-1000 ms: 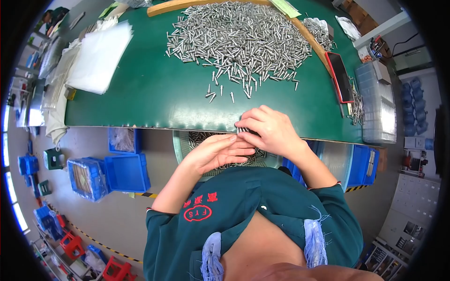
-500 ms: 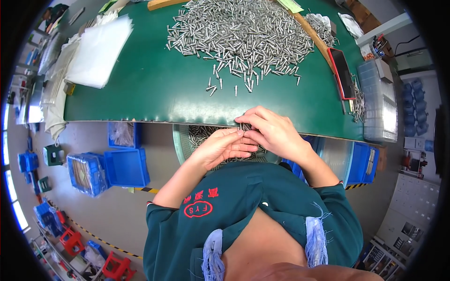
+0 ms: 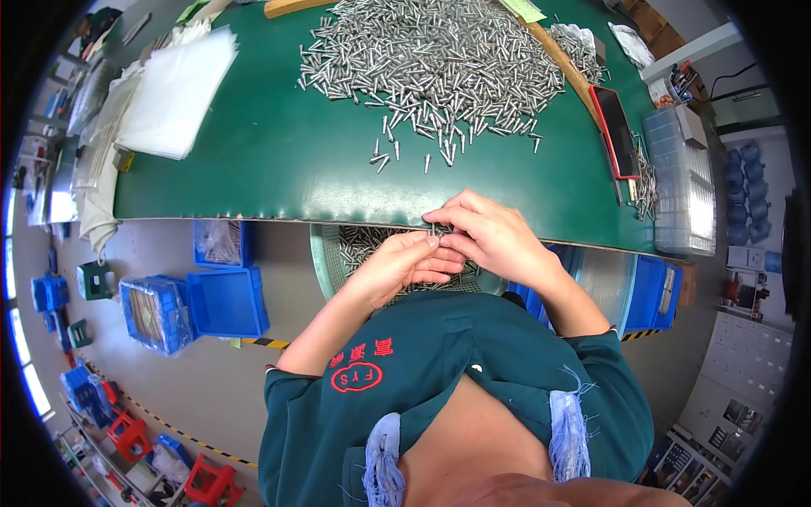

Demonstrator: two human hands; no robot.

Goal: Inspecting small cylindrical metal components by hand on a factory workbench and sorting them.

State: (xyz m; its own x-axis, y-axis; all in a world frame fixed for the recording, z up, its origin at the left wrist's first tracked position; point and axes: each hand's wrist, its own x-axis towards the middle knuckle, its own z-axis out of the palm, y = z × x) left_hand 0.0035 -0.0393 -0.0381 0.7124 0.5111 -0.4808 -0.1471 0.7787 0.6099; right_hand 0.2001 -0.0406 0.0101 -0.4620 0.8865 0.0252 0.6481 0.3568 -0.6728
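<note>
At the near edge of the green table (image 3: 253, 182), my two hands meet over a green basket (image 3: 321, 262) that holds many small metal pins (image 3: 361, 242). My right hand (image 3: 494, 241) is closed, its fingers bent round a few short silvery metal pins (image 3: 439, 228) that show between the fingertips. Pinched thumb to finger, my left hand (image 3: 405, 264) touches the same pins from the left, its other fingers loosely curled below. How many pins are held is hidden. Farther back on the table lies a large heap of similar pins (image 3: 431, 68), with several strays at its near side.
A wooden strip (image 3: 562, 61) borders the heap on the right, beside a red-framed phone (image 3: 615, 133) and clear plastic boxes (image 3: 680, 182). White sheets (image 3: 179, 93) lie at the left. Blue bins (image 3: 226, 302) stand on the floor, lower left.
The fingers of my left hand have curled in slightly. Both hands otherwise stay at the table edge with the pins between them.
</note>
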